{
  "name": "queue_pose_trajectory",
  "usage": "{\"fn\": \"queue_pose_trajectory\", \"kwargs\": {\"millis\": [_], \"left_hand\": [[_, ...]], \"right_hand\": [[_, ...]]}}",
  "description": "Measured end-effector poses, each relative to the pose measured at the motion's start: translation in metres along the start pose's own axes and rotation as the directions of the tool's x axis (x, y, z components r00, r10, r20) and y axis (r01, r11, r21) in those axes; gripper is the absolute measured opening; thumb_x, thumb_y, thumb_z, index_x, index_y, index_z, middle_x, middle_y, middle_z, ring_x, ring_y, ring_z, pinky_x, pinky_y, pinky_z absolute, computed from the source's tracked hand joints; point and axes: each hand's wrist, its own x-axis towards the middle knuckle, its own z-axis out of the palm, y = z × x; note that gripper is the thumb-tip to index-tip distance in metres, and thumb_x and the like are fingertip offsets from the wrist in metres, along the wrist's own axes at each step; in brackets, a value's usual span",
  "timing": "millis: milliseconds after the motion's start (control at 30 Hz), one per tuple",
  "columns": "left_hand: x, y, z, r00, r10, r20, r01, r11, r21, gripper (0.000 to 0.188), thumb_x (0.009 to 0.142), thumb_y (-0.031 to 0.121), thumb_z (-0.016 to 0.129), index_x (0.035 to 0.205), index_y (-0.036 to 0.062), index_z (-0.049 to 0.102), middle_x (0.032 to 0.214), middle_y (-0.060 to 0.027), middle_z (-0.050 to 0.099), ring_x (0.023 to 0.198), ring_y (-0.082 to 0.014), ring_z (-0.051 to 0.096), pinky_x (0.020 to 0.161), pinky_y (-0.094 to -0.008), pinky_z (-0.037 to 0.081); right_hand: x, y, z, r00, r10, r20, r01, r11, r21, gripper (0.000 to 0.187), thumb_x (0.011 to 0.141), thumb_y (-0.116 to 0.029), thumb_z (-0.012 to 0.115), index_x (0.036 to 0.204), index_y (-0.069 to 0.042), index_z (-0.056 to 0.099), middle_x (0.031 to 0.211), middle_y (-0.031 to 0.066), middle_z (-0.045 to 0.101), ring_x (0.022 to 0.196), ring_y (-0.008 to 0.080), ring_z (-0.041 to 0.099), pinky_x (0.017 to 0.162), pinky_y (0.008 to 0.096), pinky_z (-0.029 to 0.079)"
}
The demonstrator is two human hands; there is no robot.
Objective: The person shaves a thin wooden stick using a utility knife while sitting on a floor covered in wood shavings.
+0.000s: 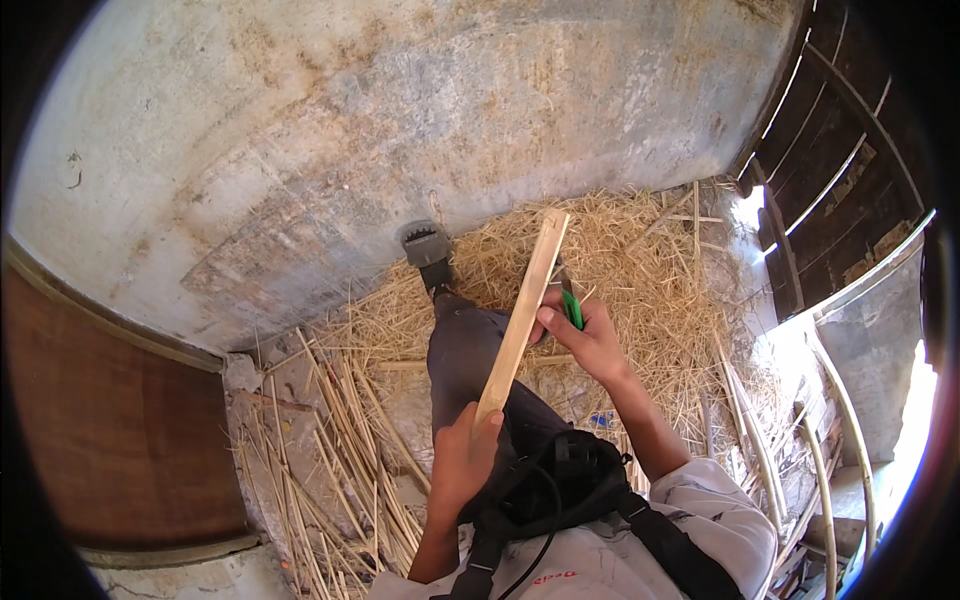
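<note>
My left hand [463,455] is closed round the lower end of a long, pale bamboo strip [522,315]. The strip slants up and away to the right, in front of my legs. In my right hand [596,345] is a knife with a green handle [572,309]; part of its dark blade shows just right of the strip. The fingers of that hand lie close against the strip's right edge, about halfway along it. Whether the blade touches the strip is hidden.
Curly shavings [640,270] cover the floor around my feet. Several thin split sticks [350,460] lie at the lower left. A stained wall [400,120] rises ahead, with a brown panel [120,400] at left. Long poles [825,490] and dark slatted boards [840,160] stand at right.
</note>
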Motion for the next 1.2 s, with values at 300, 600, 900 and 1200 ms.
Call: {"fn": "queue_pose_trajectory", "kwargs": {"millis": [300,600,900,1200], "left_hand": [[0.005,-0.003,-0.005,0.996,0.007,-0.094,-0.007,1.0,0.003,0.029,0.112,0.029,0.059,0.102,0.0022,0.065,0.064,0.0045,0.049,0.058,-0.0032,0.045,0.052,-0.0264,0.035],[0.005,0.004,-0.018,0.992,-0.111,-0.064,0.109,0.993,-0.045,0.032,0.11,0.03,0.06,0.107,-0.0012,0.067,0.064,-0.0089,0.057,0.058,-0.0141,0.057,0.055,-0.0348,0.043],[0.006,0.012,-0.017,0.99,-0.141,-0.01,0.139,0.985,-0.107,0.031,0.112,0.03,0.058,0.11,-0.0001,0.068,0.066,-0.0026,0.055,0.062,-0.008,0.053,0.057,-0.0295,0.042],[0.004,0.006,-0.011,0.998,-0.045,-0.048,0.037,0.986,-0.164,0.029,0.113,0.031,0.055,0.1,0.0057,0.062,0.061,0.006,0.044,0.051,-0.002,0.04,0.046,-0.023,0.031]], "right_hand": [[-0.009,-0.006,-0.035,1.0,0.029,0.012,-0.02,0.877,-0.481,0.051,0.103,-0.04,0.069,0.141,-0.012,0.05,0.087,0.0051,0.067,0.076,0.0169,0.066,0.071,0.0354,0.05],[-0.036,0.019,-0.133,0.867,0.34,-0.365,-0.439,0.175,-0.881,0.101,0.086,-0.051,0.085,0.166,-0.013,0.036,0.119,0.0194,0.076,0.099,0.0338,0.077,0.09,0.0457,0.058],[-0.028,-0.025,-0.081,0.913,0.404,-0.061,-0.291,0.536,-0.793,0.059,0.104,-0.046,0.065,0.153,-0.013,0.057,0.131,0.0232,0.072,0.12,0.0354,0.071,0.098,0.0453,0.056],[-0.013,-0.03,-0.038,0.973,0.229,-0.02,-0.184,0.725,-0.664,0.034,0.109,-0.03,0.06,0.132,-0.005,0.063,0.102,0.015,0.073,0.093,0.033,0.072,0.085,0.0434,0.054]]}}
